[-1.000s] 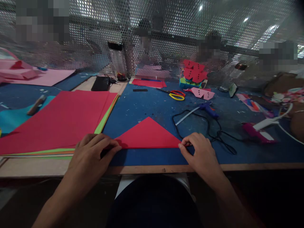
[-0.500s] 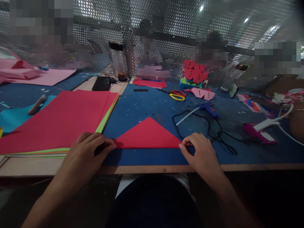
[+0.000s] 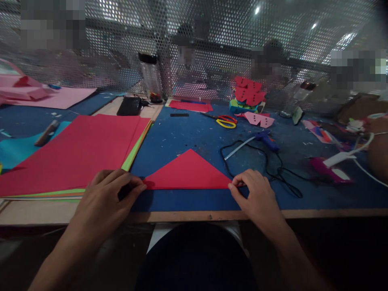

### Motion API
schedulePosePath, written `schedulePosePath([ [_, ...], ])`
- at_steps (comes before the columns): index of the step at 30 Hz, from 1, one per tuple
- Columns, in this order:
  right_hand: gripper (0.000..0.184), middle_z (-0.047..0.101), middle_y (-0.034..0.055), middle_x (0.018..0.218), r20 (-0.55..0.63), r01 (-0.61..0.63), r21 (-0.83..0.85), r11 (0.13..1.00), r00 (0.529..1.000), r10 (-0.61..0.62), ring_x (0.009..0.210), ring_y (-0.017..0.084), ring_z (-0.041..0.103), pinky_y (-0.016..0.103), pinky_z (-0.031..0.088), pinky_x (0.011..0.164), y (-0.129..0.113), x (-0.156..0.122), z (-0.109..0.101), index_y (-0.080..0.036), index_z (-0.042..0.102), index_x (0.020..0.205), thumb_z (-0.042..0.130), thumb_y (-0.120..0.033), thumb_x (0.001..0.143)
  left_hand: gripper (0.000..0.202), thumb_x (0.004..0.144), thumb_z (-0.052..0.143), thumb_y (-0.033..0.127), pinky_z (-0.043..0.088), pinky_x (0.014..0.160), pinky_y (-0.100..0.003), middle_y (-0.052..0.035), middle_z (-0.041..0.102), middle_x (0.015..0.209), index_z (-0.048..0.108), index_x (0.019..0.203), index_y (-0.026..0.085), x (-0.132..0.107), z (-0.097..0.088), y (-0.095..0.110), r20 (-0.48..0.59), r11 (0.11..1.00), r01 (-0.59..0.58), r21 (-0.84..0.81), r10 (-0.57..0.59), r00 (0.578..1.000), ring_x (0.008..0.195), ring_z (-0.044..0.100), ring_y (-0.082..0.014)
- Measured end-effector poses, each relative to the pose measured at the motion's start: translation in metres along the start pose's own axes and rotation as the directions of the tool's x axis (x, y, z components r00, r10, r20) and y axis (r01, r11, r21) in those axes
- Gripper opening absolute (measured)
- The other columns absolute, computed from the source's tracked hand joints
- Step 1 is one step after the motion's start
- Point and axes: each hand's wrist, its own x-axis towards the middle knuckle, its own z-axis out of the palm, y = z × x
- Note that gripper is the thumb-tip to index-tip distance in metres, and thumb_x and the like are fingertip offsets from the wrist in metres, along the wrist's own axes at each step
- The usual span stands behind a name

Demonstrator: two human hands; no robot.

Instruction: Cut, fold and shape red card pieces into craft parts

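A red sheet of paper [image 3: 188,173], folded into a triangle, lies on the blue table mat with its peak pointing away from me. Its left corner is pinched between the thumb and fingers of my left hand [image 3: 113,192]. At the opposite corner, my right hand [image 3: 254,190] closes thumb and fingertips on the paper. The long folded edge runs straight between both hands, parallel to the table's front edge. Beside my left hand is a stack of coloured paper [image 3: 81,149] with red on top.
A blue glue gun [image 3: 266,140] and its black cord lie right of the triangle. Behind are scissors [image 3: 226,121], red cut-outs [image 3: 250,96], a jar [image 3: 151,79] and a black wallet-like item [image 3: 129,106]. A magenta device [image 3: 330,170] sits at right, near another person's arm [image 3: 378,155].
My left hand has slid slightly left along the folded edge, showing a little more of the red corner. My right hand stays in place.
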Motion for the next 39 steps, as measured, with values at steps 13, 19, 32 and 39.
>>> schedulePosePath([
  [13,0.009,0.065,0.0019,0.086,0.001,0.001,-0.005,1.0,1.0,-0.001,0.085,0.022,0.058,0.036,0.037,0.077,-0.0001,-0.0001,0.0,-0.023,0.06,0.083,0.064,-0.026,0.091,0.029,0.095,0.051,0.05,0.041,0.087,-0.045,-0.0079,0.068,0.094,0.061,0.087,0.024,-0.0008,-0.0028,0.0016,0.038,0.999,0.037,-0.024,-0.036,0.999,0.097,0.052,-0.031],
  [19,0.01,0.064,0.0017,0.086,-0.008,0.008,-0.01,1.0,1.0,-0.008,0.085,0.022,0.058,0.036,0.037,0.077,0.0002,-0.0003,0.0008,-0.023,0.06,0.083,0.064,-0.026,0.091,0.027,0.095,0.05,0.047,0.042,0.085,-0.043,-0.0068,0.067,0.094,0.059,0.085,0.024,-0.0011,-0.0046,0.003,0.032,1.0,0.005,-0.021,-0.004,0.999,0.095,0.053,-0.0295],
  [32,0.008,0.065,0.0015,0.085,-0.01,0.015,-0.011,1.0,1.0,-0.015,0.086,0.022,0.058,0.037,0.038,0.078,0.0025,-0.0013,0.0022,-0.024,0.06,0.085,0.063,-0.027,0.092,0.025,0.093,0.05,0.047,0.042,0.083,-0.045,-0.0072,0.067,0.097,0.06,0.084,0.026,0.0021,-0.0055,0.0025,0.069,1.0,-0.002,0.031,-0.001,0.998,0.096,0.056,-0.0301],
  [39,0.008,0.065,0.0016,0.086,-0.005,0.0,-0.008,1.0,1.0,0.0,0.085,0.022,0.058,0.036,0.039,0.077,0.0013,-0.0014,0.0025,-0.024,0.06,0.084,0.064,-0.025,0.091,0.024,0.093,0.051,0.045,0.043,0.083,-0.045,-0.0065,0.067,0.096,0.06,0.082,0.026,0.0017,-0.0042,0.0006,0.067,1.0,0.0,0.028,-0.002,0.998,0.095,0.057,-0.03],
])
